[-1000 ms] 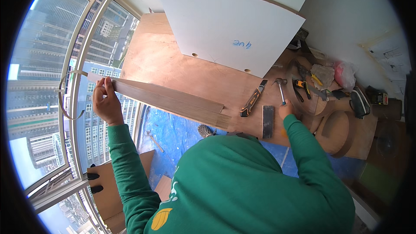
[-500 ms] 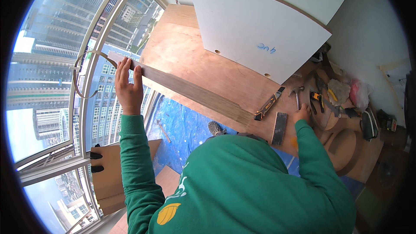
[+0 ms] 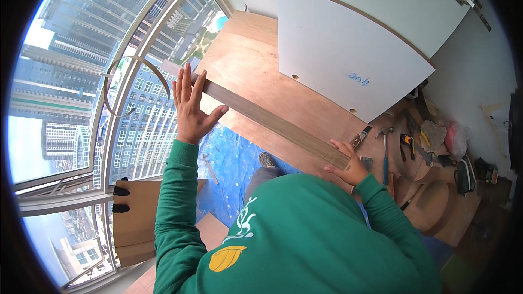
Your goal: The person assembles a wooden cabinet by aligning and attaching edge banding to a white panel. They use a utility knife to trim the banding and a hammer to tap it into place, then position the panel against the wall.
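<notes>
A long, narrow grey-brown wood-look strip (image 3: pixel 272 122) lies slantwise across the plywood sheet (image 3: pixel 245 49). My left hand (image 3: pixel 192 110) rests at its far left end, fingers spread and thumb stretched out. At the near right end, my right hand (image 3: pixel 351 167) holds the strip between thumb and fingers. Just right of that hand lies a claw hammer (image 3: pixel 385 158) with a teal handle. An orange-and-black tool (image 3: pixel 361 137) and a dark block (image 3: pixel 366 163) show partly behind the right hand.
A large white panel (image 3: pixel 348 60) stands at the back of the plywood. Pliers (image 3: pixel 407 144) and other tools lie at right near a pouch (image 3: pixel 466 175). Blue sheeting (image 3: pixel 229 152) covers the floor. A curved thin band (image 3: pixel 106 90) hangs by the window; cardboard (image 3: pixel 136 223) stands at left.
My right hand has left the hammer area and moved left onto the strip's near end. The left hand's fingers have spread wider. The hammer now lies with its handle uncovered. The view has shifted.
</notes>
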The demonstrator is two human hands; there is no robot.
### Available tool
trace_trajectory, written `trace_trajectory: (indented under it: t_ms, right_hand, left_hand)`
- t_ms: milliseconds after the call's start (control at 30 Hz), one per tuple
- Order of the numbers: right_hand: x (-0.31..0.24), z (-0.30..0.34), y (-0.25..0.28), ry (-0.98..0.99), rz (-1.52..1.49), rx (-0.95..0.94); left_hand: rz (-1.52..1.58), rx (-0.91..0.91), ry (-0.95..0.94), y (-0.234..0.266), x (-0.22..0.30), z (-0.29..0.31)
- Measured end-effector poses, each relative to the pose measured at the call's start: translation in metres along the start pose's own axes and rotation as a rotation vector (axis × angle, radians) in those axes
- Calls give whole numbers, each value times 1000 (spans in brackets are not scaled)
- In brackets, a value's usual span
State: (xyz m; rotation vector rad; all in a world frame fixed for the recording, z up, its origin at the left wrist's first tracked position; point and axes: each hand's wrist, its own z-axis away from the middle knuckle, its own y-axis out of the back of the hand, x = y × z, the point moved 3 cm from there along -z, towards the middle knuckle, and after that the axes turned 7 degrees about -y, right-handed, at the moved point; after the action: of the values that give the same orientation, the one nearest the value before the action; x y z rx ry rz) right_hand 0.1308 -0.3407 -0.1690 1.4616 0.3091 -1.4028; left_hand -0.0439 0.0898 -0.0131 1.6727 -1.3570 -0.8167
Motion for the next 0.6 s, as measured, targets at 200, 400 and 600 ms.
trace_trajectory:
  t_ms: [200, 400, 600]
  right_hand:
    - [14, -25, -42, -67, 7, 1]
    - [13, -13, -106, -486, -17, 310]
    - [1, -30, -114, -486, -296, 593]
  left_hand:
    - [632, 308, 532, -62, -85, 71]
    - [1003, -174, 468, -200, -189, 89]
    - [1478, -429, 536, -246, -199, 56]
